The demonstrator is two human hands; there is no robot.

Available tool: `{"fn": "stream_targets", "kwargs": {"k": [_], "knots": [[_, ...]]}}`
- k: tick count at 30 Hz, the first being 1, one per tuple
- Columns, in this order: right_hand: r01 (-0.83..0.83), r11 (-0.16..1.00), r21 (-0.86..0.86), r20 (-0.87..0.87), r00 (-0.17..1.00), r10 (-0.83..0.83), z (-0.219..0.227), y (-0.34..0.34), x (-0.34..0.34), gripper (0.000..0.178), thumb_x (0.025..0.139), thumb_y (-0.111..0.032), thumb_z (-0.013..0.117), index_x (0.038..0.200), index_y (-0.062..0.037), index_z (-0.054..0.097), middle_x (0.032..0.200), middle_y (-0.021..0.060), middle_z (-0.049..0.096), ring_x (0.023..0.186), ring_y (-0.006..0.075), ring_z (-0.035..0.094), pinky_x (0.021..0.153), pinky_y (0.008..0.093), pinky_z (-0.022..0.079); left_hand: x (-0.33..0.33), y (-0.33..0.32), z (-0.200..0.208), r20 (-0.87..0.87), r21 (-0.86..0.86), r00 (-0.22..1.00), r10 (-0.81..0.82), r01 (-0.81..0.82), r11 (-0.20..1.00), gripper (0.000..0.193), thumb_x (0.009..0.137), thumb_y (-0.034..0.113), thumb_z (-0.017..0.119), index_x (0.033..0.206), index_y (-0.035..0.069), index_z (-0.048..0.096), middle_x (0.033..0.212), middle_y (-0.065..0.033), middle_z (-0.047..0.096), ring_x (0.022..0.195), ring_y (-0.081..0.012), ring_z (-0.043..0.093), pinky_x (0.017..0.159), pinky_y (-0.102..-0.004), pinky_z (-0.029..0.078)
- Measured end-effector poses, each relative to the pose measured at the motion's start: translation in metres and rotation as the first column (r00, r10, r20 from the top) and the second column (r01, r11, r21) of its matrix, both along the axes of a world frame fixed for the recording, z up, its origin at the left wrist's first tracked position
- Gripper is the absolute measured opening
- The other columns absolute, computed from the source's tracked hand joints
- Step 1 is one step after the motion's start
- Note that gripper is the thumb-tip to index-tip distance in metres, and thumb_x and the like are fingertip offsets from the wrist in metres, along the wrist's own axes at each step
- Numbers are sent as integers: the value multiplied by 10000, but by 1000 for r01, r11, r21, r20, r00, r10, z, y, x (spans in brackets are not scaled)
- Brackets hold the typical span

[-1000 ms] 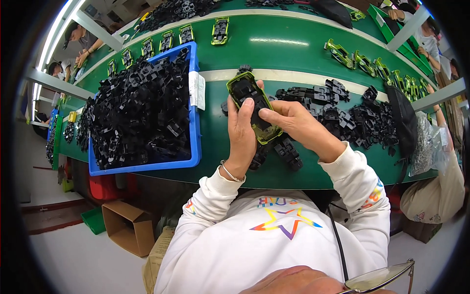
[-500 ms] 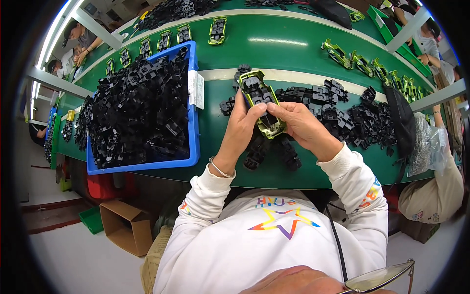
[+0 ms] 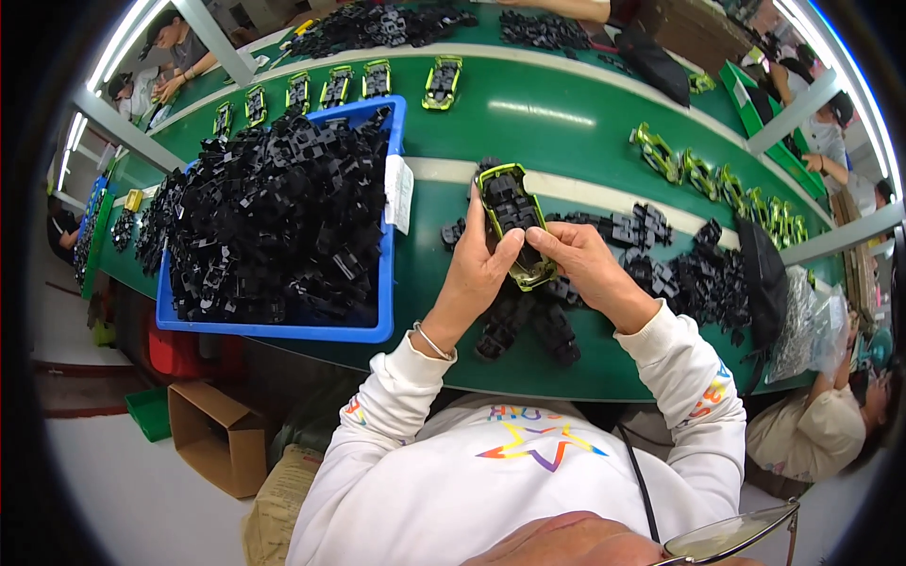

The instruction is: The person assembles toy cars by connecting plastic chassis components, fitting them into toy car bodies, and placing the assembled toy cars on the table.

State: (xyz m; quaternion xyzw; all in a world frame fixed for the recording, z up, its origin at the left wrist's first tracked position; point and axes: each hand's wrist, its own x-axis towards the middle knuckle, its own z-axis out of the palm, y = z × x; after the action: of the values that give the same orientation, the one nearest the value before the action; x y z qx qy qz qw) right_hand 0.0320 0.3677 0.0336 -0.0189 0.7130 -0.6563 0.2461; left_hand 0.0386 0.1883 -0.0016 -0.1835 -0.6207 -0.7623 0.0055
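Head view: lime shell (image 3: 536, 276) with black insert (image 3: 510, 209) inside, between the fingers, swung straighter over the last second. Left hand (image 3: 478, 272) clamps its left side, right hand (image 3: 589, 264) its lower right (thumbs close together). Insert shows more clearly for working; seating unconfirmed.

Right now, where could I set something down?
Bare green tabletop: between the lone toy-car shell and the right shell row; slimmer, between blue crate and left hand. Crowded: black plastic parts right of the right hand.
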Motion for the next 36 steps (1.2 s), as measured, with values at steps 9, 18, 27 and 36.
{"fn": "stream_targets", "kwargs": {"k": [9, 18, 27, 36], "knots": [[267, 964, -20, -121, 956, -267, -20, -17, -136, 309, 978, -251, 625, 1003, 50, 690, 873, 65, 702, 727, 130, 664, 668, 300, 577, 6, -4, -5, 10, 138, 964, 265, -264, 955, 699, 1000, 121, 560, 1548, 11, 140, 1387, -200, 478, 1169, -238, 593, 923, -305, 495], [485, 873, 57, -319, 837, -444, -90, -40, -298, 322, 952, -221, 653, 1116, 57, 654, 918, 94, 699, 725, 174, 674, 631, 315, 575, 1, -6, -2, 119, 65, 972, 203, -212, 975, 583, 995, 93, 546, 1505, 4, 277, 1206, -151, 602, 985, -175, 640, 868, -291, 512], [318, 780, 538, -409, 908, -88, -64, -40, -294, 481, 879, -445, 623, 792, 26, 669, 688, 127, 707, 563, 232, 690, 623, 377, 556, 3, -7, 5, 211, 68, 952, 219, -238, 969, 547, 984, 57, 532, 1488, 18, 325, 1148, -129, 642, 940, -149, 646, 847, -267, 507], [412, 576, 706, -588, 794, 152, -28, 49, -242, 763, 800, -577, 718, 1298, -13, 591, 1066, 178, 699, 1017, 335, 662, 900, 429, 514, 2, -8, -3, 214, 60, 943, 254, -272, 960, 473, 989, 89, 554, 1436, 10, 422, 1112, -99, 653, 910, -121, 629, 808, -239, 487]]}}
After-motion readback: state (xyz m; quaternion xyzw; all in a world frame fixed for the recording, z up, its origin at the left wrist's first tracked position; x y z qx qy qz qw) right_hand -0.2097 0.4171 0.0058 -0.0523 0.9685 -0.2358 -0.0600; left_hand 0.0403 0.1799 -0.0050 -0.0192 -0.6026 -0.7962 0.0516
